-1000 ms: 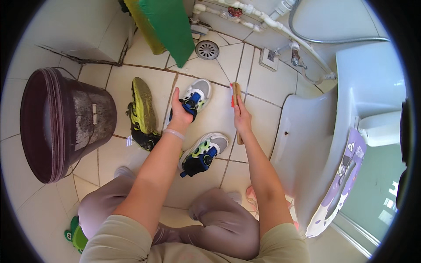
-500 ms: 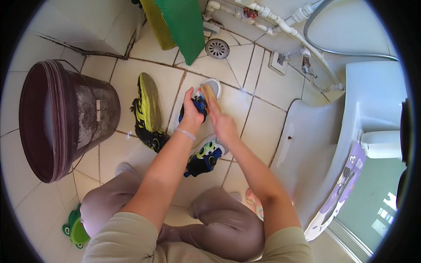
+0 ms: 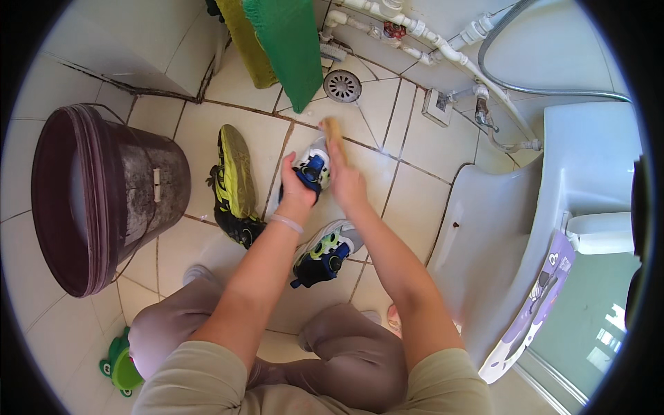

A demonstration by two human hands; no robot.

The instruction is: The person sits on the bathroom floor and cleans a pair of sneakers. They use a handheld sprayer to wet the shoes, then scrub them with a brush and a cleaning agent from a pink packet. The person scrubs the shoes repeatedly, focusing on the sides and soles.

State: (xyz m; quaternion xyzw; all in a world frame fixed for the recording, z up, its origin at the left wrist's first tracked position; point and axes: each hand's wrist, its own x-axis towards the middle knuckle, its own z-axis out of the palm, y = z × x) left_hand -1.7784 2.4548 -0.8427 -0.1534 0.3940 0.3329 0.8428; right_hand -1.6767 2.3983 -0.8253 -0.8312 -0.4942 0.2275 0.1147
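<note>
My left hand (image 3: 297, 188) is closed around a blue, black and white sneaker (image 3: 317, 158), holding it just above or on the tiles; I cannot tell which. In my right hand (image 3: 348, 185) is a wooden scrubbing brush (image 3: 332, 131), laid along the sneaker's right side near the toe. Its bristles are hidden. A matching sneaker (image 3: 324, 256) lies on the floor between my forearms. To the left, black and yellow footwear (image 3: 237, 173) rests on its side, with a dirty yellowish sole edge showing.
A dark maroon bucket (image 3: 155, 176) with a wire handle stands at the left. Green and yellow boards or cloths (image 3: 283, 52) hang beside the floor drain (image 3: 343, 86). White pipes (image 3: 443, 48) run along the wall, and a white ceramic basin (image 3: 487, 228) is at the right.
The brush has slid forward along the sneaker, toward the drain. The held sneaker has turned slightly, showing more of its upper. The whole view has shifted a little.
</note>
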